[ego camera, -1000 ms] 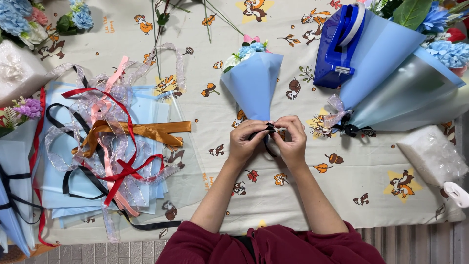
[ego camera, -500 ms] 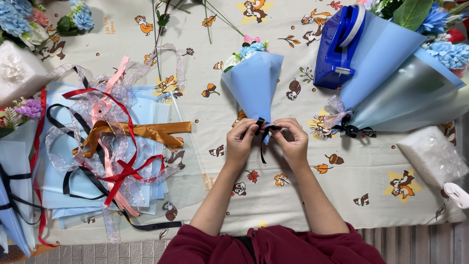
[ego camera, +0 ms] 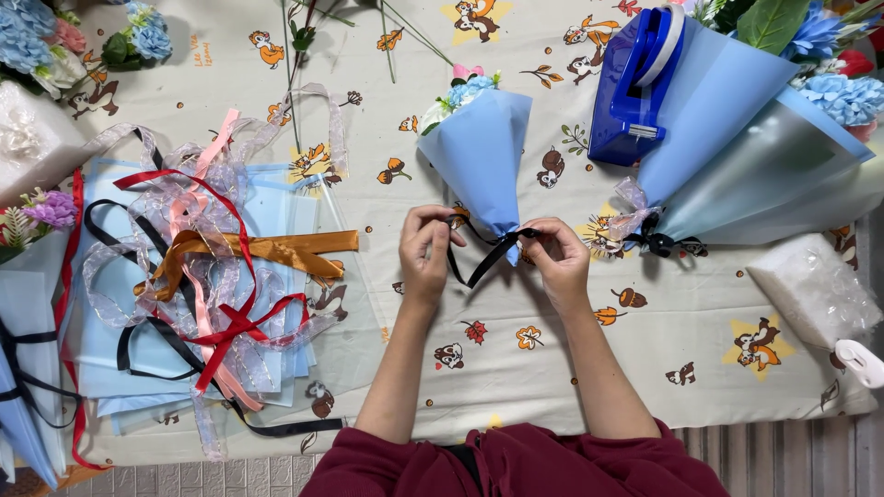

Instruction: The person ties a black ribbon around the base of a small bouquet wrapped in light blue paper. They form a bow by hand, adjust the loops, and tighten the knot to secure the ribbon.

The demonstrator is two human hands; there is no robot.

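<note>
While lying on the patterned cloth (ego camera: 571, 368), small blue bouquet (ego camera: 479, 156) points stem-end inward for tying; black ribbon (ego camera: 483, 258) pinched either side by left hand (ego camera: 425, 253) and right hand (ego camera: 557, 258), drawn apart.

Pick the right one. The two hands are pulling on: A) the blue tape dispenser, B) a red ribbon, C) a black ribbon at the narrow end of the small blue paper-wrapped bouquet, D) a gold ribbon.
C: the left hand and right hand each pinch the thin black ribbon at the narrow end of the small blue paper-wrapped bouquet.
</note>
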